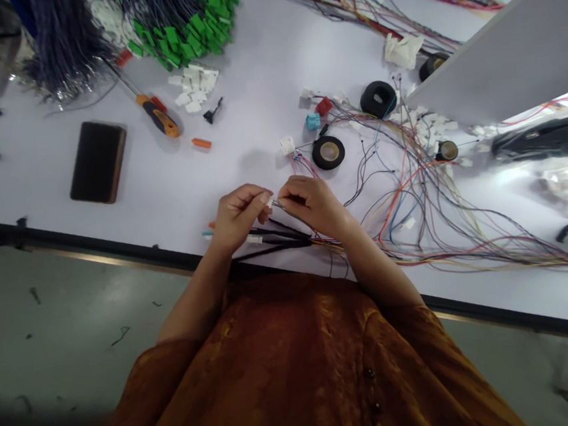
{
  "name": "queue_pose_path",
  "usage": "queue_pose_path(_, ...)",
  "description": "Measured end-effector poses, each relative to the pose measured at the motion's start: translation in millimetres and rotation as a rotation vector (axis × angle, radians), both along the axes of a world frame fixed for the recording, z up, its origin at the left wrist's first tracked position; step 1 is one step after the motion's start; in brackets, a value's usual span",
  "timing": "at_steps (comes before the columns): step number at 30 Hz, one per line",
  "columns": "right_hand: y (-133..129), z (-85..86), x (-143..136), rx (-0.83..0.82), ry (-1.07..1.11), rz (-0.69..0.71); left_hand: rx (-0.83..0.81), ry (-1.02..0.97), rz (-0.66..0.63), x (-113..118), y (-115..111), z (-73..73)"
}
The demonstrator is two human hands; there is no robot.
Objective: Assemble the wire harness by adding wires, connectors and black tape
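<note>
Between the fingertips of my left hand is a small white connector, mostly covered by the thumb. My right hand pinches a thin wire right beside that connector; whether the wire's end sits inside it I cannot tell. Below both hands, black-taped branches of a wire harness lie near the table's front edge, one ending in a white connector. Loose coloured wires spread from there to the right. Just beyond my right hand sits a roll of black tape, next to another white connector.
A phone, an orange-and-black screwdriver and a pile of white connectors lie to the left. Green connectors on wire bundles are at the back. More tape and a grey panel stand on the right.
</note>
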State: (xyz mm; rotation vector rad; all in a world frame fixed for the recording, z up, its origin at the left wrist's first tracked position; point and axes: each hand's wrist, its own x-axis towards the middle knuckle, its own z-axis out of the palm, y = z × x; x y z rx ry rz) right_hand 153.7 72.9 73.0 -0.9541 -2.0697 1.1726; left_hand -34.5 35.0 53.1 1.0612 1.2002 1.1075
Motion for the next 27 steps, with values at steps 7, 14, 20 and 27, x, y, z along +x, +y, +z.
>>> queue_pose_path(7,-4.7,-8.8,-3.6,-0.016,0.075,-0.104,0.02,0.008,0.02,0.2,-3.1,-1.3)
queue_pose_path(14,-15.8,-16.4,-9.3,0.036,0.131,-0.107,0.066,0.056,0.021,3.0,-6.7,-3.8)
queue_pose_path(20,-22.4,-17.4,-15.0,-0.021,0.244,-0.233,0.081,0.012,0.015,2.5,-10.9,1.2)
queue_pose_path(27,-32.9,-21.2,-24.8,-0.018,0.188,-0.299,0.079,0.046,0.066,6.8,-16.4,-3.8)
